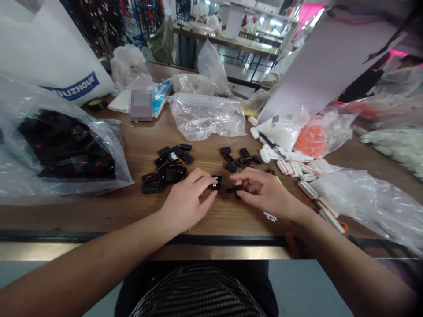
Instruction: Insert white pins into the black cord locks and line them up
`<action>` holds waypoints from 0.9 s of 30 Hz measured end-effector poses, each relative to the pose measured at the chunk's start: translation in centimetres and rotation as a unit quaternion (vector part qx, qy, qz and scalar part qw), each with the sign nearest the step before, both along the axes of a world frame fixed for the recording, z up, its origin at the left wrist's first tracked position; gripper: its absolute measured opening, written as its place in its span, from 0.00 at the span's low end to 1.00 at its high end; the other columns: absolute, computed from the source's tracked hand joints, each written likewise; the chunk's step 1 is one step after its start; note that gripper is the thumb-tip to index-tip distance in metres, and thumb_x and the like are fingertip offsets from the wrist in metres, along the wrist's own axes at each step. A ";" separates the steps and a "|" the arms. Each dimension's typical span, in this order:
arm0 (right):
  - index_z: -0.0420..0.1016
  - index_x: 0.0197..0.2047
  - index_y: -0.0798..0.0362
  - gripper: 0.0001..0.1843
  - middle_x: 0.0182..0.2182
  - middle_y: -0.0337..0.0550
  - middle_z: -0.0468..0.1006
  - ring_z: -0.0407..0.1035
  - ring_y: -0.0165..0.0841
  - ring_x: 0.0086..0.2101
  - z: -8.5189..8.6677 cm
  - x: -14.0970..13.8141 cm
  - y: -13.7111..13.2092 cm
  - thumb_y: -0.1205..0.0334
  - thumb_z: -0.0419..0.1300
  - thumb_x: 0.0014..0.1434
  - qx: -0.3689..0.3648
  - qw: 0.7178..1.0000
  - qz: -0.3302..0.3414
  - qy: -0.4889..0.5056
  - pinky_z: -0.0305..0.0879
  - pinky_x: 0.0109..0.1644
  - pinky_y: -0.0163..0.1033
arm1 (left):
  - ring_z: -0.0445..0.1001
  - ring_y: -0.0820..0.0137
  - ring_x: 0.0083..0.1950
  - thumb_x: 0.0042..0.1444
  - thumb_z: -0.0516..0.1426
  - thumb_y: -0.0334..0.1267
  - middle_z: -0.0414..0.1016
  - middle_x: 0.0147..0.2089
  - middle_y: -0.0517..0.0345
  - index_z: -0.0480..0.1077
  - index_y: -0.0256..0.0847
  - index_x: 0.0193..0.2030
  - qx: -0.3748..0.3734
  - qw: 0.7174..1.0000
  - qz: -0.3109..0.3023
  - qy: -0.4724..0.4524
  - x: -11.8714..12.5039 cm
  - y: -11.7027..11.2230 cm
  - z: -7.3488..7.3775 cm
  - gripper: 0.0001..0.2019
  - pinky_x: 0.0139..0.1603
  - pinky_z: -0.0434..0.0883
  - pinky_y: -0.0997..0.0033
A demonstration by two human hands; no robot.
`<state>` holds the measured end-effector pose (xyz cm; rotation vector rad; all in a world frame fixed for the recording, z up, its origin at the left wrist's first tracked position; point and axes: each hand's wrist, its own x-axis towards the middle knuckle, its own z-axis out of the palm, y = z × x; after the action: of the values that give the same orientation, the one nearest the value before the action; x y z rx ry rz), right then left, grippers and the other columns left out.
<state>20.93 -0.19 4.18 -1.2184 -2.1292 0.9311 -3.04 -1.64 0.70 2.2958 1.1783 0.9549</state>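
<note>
Black plastic piece (215, 182) pinched in the fingertips of the left hand (187, 202), just above the wooden table (139, 145) — the right hand (264, 193) has its fingers closed on a second black piece (234, 190), and the two parts are almost touching. My take: grip by the sides so the facing ends are clear, line them up square, and work low over the wood so a slip doesn't bounce off. Can't tell which way either part faces — fingers cover most of both, and the loose pile (168, 169) behind is too small to read.
</note>
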 end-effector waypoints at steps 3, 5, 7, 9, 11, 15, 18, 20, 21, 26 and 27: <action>0.77 0.43 0.51 0.08 0.38 0.43 0.76 0.72 0.28 0.34 -0.2 -0.4 -2.5 0.65 0.62 0.58 -0.042 0.997 -0.011 0.058 0.70 0.36 0.34 | 0.72 0.73 0.37 0.60 0.62 0.40 0.71 0.49 0.56 0.69 0.41 0.51 -0.033 0.995 -0.074 -0.050 0.5 -1.2 0.4 0.14 0.39 0.73 0.72; 0.77 0.40 0.52 0.05 0.37 0.43 0.77 0.71 0.28 0.31 -0.7 -1.0 -4.2 0.65 0.62 0.58 -0.056 0.995 -0.031 0.074 0.70 0.34 0.34 | 0.73 0.73 0.38 0.60 0.63 0.40 0.73 0.46 0.58 0.69 0.42 0.50 -0.070 0.989 -0.117 -0.054 0.8 -1.8 0.4 0.14 0.38 0.72 0.74; 0.77 0.38 0.52 0.04 0.35 0.42 0.77 0.70 0.28 0.30 -1.3 -1.6 -5.6 0.65 0.62 0.59 -0.044 0.996 -0.051 0.061 0.69 0.33 0.34 | 0.73 0.74 0.37 0.61 0.61 0.37 0.74 0.42 0.60 0.71 0.42 0.47 -0.097 0.985 -0.137 -0.047 0.9 -2.0 0.1 0.08 0.37 0.71 0.75; 0.77 0.40 0.52 0.05 0.36 0.42 0.78 0.70 0.28 0.29 -1.8 -1.7 -6.6 0.65 0.62 0.59 -0.010 0.998 -0.059 0.031 0.69 0.32 0.34 | 0.73 0.74 0.35 0.63 0.60 0.35 0.74 0.39 0.61 0.72 0.42 0.43 -0.107 0.983 -0.148 -0.032 0.9 -2.0 -0.3 0.04 0.36 0.70 0.75; 0.79 0.42 0.51 0.07 0.40 0.45 0.79 0.72 0.29 0.32 -1.8 -0.7 -6.9 0.63 0.63 0.59 0.028 0.998 -0.064 0.002 0.70 0.35 0.35 | 0.74 0.72 0.36 0.62 0.60 0.35 0.75 0.38 0.61 0.73 0.41 0.43 -0.097 0.982 -0.164 0.002 0.9 -1.9 -0.6 0.03 0.37 0.70 0.73; 0.82 0.39 0.51 0.09 0.36 0.45 0.81 0.75 0.35 0.37 -1.0 4.2 -5.6 0.58 0.61 0.61 0.077 0.980 -0.170 -0.064 0.71 0.42 0.39 | 0.76 0.67 0.42 0.64 0.58 0.37 0.77 0.43 0.59 0.73 0.42 0.45 -0.068 0.982 -0.164 0.070 0.9 -2.0 -0.7 0.05 0.43 0.72 0.66; 0.83 0.38 0.51 0.13 0.27 0.41 0.81 0.73 0.34 0.27 -0.8 8.3 -4.1 0.54 0.59 0.61 0.011 0.951 -0.240 -0.192 0.66 0.31 0.38 | 0.76 0.66 0.44 0.65 0.58 0.38 0.76 0.44 0.60 0.73 0.43 0.47 -0.074 0.980 -0.162 0.084 1.0 -2.2 -0.8 0.06 0.45 0.72 0.64; 0.84 0.39 0.50 0.14 0.29 0.41 0.83 0.73 0.35 0.27 -0.9 9.9 -3.4 0.53 0.60 0.60 -0.034 0.948 -0.224 -0.224 0.66 0.31 0.38 | 0.76 0.66 0.44 0.65 0.58 0.38 0.76 0.45 0.60 0.72 0.44 0.47 -0.079 0.980 -0.163 0.085 1.0 -2.2 -0.8 0.06 0.45 0.73 0.63; 0.84 0.39 0.49 0.14 0.31 0.41 0.83 0.74 0.35 0.29 -1.1 10.4 -3.2 0.52 0.60 0.59 -0.048 0.950 -0.214 -0.223 0.67 0.33 0.38 | 0.76 0.67 0.44 0.65 0.58 0.38 0.76 0.45 0.61 0.72 0.44 0.47 -0.081 0.980 -0.163 0.085 1.0 -2.1 -0.9 0.06 0.45 0.72 0.63; 0.83 0.36 0.49 0.13 0.31 0.40 0.83 0.74 0.35 0.30 -1.5 9.8 -3.0 0.52 0.60 0.58 -0.068 0.962 -0.173 -0.198 0.66 0.33 0.37 | 0.76 0.67 0.44 0.65 0.57 0.38 0.76 0.45 0.61 0.71 0.45 0.48 -0.084 0.979 -0.167 0.085 0.9 -2.0 -0.9 0.07 0.44 0.72 0.64; 0.83 0.34 0.50 0.13 0.29 0.39 0.82 0.72 0.34 0.28 -1.5 9.5 -3.0 0.53 0.59 0.58 -0.066 0.964 -0.159 -0.202 0.64 0.31 0.36 | 0.76 0.67 0.44 0.65 0.57 0.38 0.76 0.45 0.61 0.71 0.45 0.48 -0.085 0.979 -0.168 0.084 0.9 -2.0 -0.9 0.06 0.44 0.72 0.64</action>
<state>30.47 -3.19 2.70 -1.8876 -2.0956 0.7371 -2.15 -3.63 -0.15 2.3682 0.8556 0.5250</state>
